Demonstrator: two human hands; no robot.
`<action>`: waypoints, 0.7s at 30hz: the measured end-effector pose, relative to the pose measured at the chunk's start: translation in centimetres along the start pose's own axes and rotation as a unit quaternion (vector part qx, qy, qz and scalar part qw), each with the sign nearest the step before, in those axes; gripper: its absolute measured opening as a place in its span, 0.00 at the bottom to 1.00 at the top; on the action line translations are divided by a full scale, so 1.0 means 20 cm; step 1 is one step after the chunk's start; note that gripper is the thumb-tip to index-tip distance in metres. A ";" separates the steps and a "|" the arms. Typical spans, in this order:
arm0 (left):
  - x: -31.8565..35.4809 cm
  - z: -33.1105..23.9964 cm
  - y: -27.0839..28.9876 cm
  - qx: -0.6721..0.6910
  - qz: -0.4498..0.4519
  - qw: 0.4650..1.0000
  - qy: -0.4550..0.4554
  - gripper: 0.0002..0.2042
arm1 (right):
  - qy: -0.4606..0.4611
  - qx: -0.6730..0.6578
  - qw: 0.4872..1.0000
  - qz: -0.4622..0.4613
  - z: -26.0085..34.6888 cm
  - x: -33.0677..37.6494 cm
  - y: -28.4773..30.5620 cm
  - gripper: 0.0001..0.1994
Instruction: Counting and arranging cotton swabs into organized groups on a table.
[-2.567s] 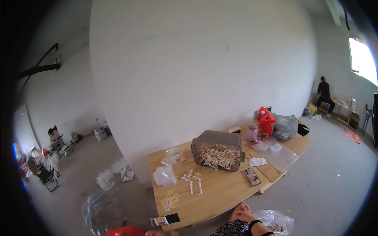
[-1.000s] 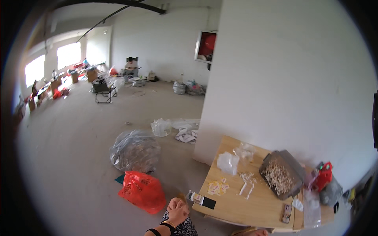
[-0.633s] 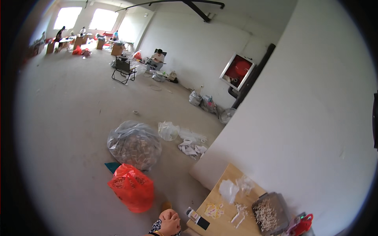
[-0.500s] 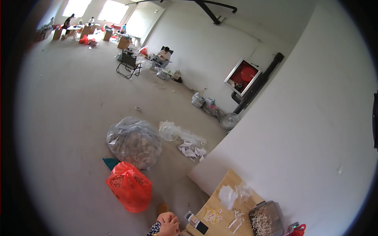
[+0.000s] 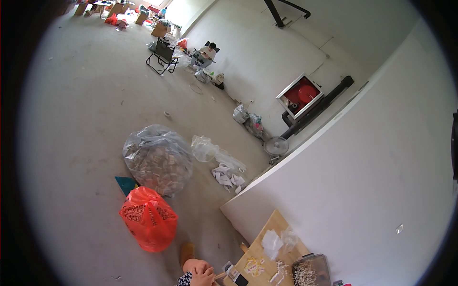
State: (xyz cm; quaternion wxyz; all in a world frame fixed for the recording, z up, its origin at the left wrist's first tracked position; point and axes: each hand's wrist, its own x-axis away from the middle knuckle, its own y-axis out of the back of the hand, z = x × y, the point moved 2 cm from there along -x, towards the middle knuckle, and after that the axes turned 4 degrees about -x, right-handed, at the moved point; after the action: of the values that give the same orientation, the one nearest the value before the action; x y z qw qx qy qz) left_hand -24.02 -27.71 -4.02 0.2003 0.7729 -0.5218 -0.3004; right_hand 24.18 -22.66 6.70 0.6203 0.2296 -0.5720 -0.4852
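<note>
At the lower edge, my left hand (image 5: 194, 270) and my right hand (image 5: 204, 278) lie together over my bent knee, overlapping, with fingers extended and nothing visible in them. Where one hand stops and the other begins is hard to make out. Dark patterned cloth (image 5: 184, 279) shows beside them, and a brown shoe (image 5: 187, 251) beyond the knee. Just right of my hands is a light wooden table (image 5: 268, 229). On it lie a dark flat device (image 5: 234, 274), yellow-and-white small pieces (image 5: 254, 266), white sticks (image 5: 279, 271), clear plastic bags (image 5: 272, 244) and a grey bin (image 5: 323, 268) full of thin pale sticks.
A red plastic bag (image 5: 151, 229) full of small pieces stands on the floor, before a large clear sack (image 5: 157, 159) and a teal object (image 5: 125, 184). White cloths (image 5: 224, 176) lie near the wall corner (image 5: 228, 208). Farther off are a fan (image 5: 276, 146), a folding chair (image 5: 163, 53) and a seated person (image 5: 206, 53).
My view has tilted downward and shifted slightly, so the far room slides up out of the picture. My hands stay together on my knee.
</note>
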 end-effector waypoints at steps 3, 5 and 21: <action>-0.01 -0.01 0.03 0.007 -0.024 1.000 -0.007 0.16 | -0.014 -0.013 1.000 0.016 0.04 0.02 -0.02 0.26; -0.01 -0.01 0.04 0.024 -0.024 0.999 -0.008 0.16 | -0.021 -0.022 0.999 0.030 0.07 0.03 -0.03 0.26; -0.01 0.02 -0.05 0.015 -0.039 0.999 0.013 0.15 | -0.076 -0.095 0.982 0.144 0.19 0.05 -0.09 0.26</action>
State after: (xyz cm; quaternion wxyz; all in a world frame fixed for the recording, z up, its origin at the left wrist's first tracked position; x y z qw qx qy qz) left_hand -23.59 -27.18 -4.95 0.1837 0.7995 -0.4928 -0.2901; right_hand 19.88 -23.36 6.58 0.6574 0.0478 -0.5960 -0.4587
